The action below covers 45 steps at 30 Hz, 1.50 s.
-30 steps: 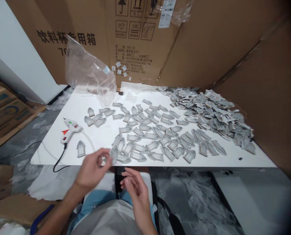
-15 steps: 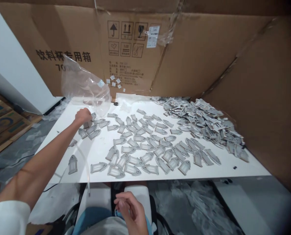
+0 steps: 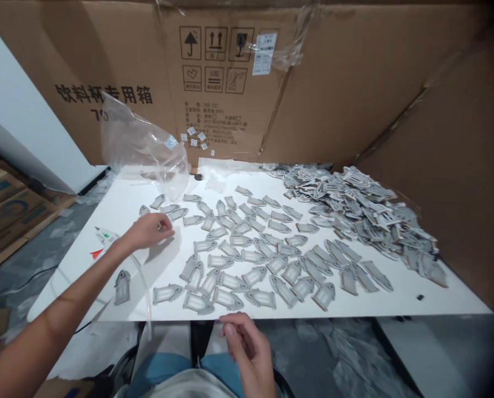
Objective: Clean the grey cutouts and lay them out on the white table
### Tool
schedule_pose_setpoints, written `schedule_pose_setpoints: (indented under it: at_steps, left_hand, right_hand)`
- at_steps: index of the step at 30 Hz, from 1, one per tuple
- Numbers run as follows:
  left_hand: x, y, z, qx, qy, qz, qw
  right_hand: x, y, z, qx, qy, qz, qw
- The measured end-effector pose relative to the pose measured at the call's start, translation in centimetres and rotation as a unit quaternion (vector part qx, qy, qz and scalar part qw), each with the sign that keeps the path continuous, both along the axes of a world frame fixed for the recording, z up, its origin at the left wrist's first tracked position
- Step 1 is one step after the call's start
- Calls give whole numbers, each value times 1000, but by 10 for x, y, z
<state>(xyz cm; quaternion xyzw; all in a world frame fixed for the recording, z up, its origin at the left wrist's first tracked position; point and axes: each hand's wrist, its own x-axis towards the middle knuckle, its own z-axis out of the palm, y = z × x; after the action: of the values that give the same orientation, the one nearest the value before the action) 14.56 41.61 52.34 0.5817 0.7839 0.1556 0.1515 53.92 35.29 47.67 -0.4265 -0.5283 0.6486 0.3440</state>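
Many flat grey house-shaped pieces (image 3: 253,256) lie spread over the white table (image 3: 164,309). My left hand (image 3: 153,229) is over the table's left part, thumb and fingers curled together; whatever it may hold is hidden. Grey pieces lie just beyond it, and a single one (image 3: 123,287) sits nearer the front edge at left. In front of the table edge, above my lap, is my right hand (image 3: 249,340), fingers bent and nothing visible between them. A large heap of similar pieces (image 3: 367,213) rises at the back right.
Cardboard walls (image 3: 333,83) stand behind and to the right. A clear plastic bag (image 3: 143,143) rests at the back left. A thin clear tube (image 3: 148,287) hangs over the front edge, near a white pointed object with a green light (image 3: 105,236). A small black bit (image 3: 420,297) lies front right.
My left hand has come nearer and to the right, uncovering pieces at the back left and the green-lit object. My right hand has moved slightly right. The whole view has shifted a little.
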Motion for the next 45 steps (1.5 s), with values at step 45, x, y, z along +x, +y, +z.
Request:
schedule_pose_setpoints:
  at_steps: [45]
  left_hand:
    - [36,-13,-39,-2,-83,-117,990]
  right_hand:
    - [177,145,-31,317,-396,-417,754]
